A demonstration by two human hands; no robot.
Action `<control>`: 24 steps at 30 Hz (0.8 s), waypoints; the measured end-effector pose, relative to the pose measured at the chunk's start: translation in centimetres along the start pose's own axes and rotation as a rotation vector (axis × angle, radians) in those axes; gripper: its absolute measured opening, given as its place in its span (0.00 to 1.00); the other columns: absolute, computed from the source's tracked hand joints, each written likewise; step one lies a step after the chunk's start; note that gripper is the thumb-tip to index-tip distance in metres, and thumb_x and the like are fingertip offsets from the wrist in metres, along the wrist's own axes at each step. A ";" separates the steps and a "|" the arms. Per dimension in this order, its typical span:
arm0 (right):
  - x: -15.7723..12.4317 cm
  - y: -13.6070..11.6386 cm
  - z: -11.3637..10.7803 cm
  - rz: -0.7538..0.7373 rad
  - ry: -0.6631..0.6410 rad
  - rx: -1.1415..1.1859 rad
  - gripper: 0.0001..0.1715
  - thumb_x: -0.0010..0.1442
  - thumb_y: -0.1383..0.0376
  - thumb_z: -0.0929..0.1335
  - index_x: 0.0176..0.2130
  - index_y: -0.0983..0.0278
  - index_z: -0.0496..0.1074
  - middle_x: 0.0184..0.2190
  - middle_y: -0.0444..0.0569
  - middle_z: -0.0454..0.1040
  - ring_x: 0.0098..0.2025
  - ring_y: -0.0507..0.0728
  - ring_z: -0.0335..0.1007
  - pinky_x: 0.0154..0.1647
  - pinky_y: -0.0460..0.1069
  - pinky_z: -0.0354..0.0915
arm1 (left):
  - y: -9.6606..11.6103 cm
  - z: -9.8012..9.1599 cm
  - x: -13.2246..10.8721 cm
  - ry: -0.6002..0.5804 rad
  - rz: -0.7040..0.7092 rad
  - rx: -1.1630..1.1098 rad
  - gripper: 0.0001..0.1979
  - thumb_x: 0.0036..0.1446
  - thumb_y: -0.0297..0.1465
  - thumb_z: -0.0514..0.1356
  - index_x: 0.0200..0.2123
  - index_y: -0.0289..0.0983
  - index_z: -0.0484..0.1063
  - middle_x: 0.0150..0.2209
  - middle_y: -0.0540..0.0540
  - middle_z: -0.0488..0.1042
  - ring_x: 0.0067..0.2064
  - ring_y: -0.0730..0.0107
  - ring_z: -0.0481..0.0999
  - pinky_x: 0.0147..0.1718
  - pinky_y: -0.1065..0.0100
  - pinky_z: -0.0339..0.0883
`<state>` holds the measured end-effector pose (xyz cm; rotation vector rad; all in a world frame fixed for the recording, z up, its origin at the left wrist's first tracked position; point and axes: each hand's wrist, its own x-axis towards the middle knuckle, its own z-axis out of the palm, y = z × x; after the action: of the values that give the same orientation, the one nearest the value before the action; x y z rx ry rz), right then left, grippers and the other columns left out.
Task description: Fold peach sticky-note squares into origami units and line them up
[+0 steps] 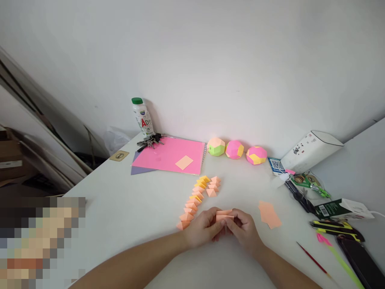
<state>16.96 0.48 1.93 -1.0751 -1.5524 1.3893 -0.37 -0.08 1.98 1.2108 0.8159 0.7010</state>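
Near the front of the table, my left hand [205, 228] and my right hand [244, 229] meet around a small folded orange paper [225, 214]. Both thumbs press on its near side, and the fingers are curled behind it. Just beyond my left hand runs a slanting row of folded orange and yellow paper pieces [191, 205]. A shorter row of folded orange pieces [213, 186] stands to its right. Flat orange paper sheets [270, 214] lie to the right of my right hand.
Three coloured paper balls [234, 149] line the wall. At the back left are a pink sheet [168, 154], keys [150, 140] and a bottle [143, 118]. A white box [311, 152], a cutter [337, 228], a dark case [359, 257] and a thin brush [313, 259] lie right.
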 end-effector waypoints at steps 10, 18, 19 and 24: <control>-0.2 0.9 0.0 0.091 0.052 0.143 0.25 0.54 0.50 0.70 0.44 0.59 0.59 0.26 0.42 0.71 0.23 0.52 0.67 0.23 0.46 0.64 | -0.2 0.0 0.5 0.038 -0.003 -0.064 0.19 0.59 0.47 0.52 0.36 0.35 0.64 0.26 0.50 0.71 0.23 0.74 0.69 0.23 0.70 0.62; 0.1 0.8 -0.5 0.113 -0.009 0.040 0.16 0.59 0.53 0.67 0.33 0.64 0.68 0.20 0.43 0.70 0.22 0.51 0.65 0.24 0.46 0.63 | -0.3 0.0 0.4 0.037 -0.009 -0.059 0.19 0.59 0.48 0.52 0.34 0.36 0.63 0.26 0.50 0.72 0.22 0.75 0.69 0.22 0.71 0.62; 0.1 0.8 -0.5 0.110 0.001 0.036 0.16 0.59 0.53 0.67 0.33 0.64 0.68 0.19 0.43 0.69 0.22 0.51 0.64 0.23 0.46 0.63 | -0.3 0.0 0.4 0.040 -0.011 -0.056 0.19 0.59 0.48 0.51 0.34 0.35 0.63 0.25 0.50 0.72 0.22 0.75 0.69 0.22 0.71 0.62; -0.1 1.1 -0.5 0.095 0.018 0.030 0.16 0.60 0.54 0.66 0.32 0.64 0.68 0.19 0.42 0.68 0.21 0.51 0.64 0.22 0.45 0.62 | -0.2 0.1 0.4 0.035 -0.018 -0.048 0.19 0.59 0.48 0.51 0.34 0.36 0.63 0.25 0.50 0.72 0.22 0.75 0.69 0.22 0.71 0.62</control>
<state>17.53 0.59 0.92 -1.1531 -1.4802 1.4576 -0.06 0.21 1.72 1.1496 0.8336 0.7243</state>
